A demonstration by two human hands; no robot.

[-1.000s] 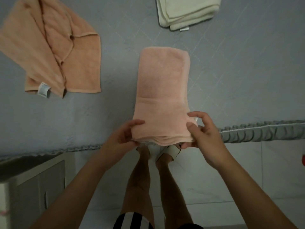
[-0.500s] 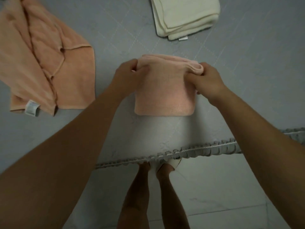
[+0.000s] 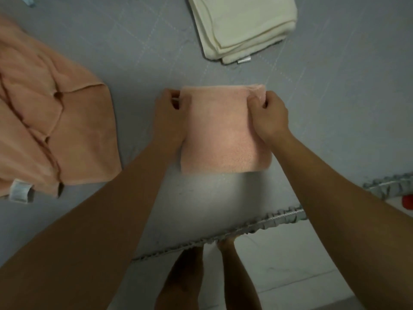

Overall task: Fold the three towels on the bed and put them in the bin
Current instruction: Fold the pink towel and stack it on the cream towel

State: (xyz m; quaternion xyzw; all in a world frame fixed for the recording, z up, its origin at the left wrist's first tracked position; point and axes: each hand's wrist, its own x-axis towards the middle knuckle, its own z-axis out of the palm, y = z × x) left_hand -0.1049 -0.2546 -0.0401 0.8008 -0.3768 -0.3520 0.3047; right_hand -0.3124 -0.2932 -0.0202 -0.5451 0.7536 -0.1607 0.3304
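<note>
A pink towel [image 3: 221,135] lies folded into a small rectangle on the grey bed [image 3: 335,108], in the middle of the view. My left hand [image 3: 169,117] grips its far left corner and my right hand [image 3: 268,117] pinches its far right corner. An orange towel [image 3: 55,135] lies loose and crumpled at the left, with a white label at its near edge. A cream towel [image 3: 243,25] sits folded at the top, beyond the pink one. No bin is in view.
The bed's ruffled edge [image 3: 279,217] runs across the lower part of the view, with pale floor tiles [image 3: 301,276] below it. My legs stand against the bed edge. A small red object [image 3: 407,201] shows at the right edge.
Both hands carried the pink towel's near end away from me onto its far end, halving its length. They now rest at its far corners, and the view has shifted closer.
</note>
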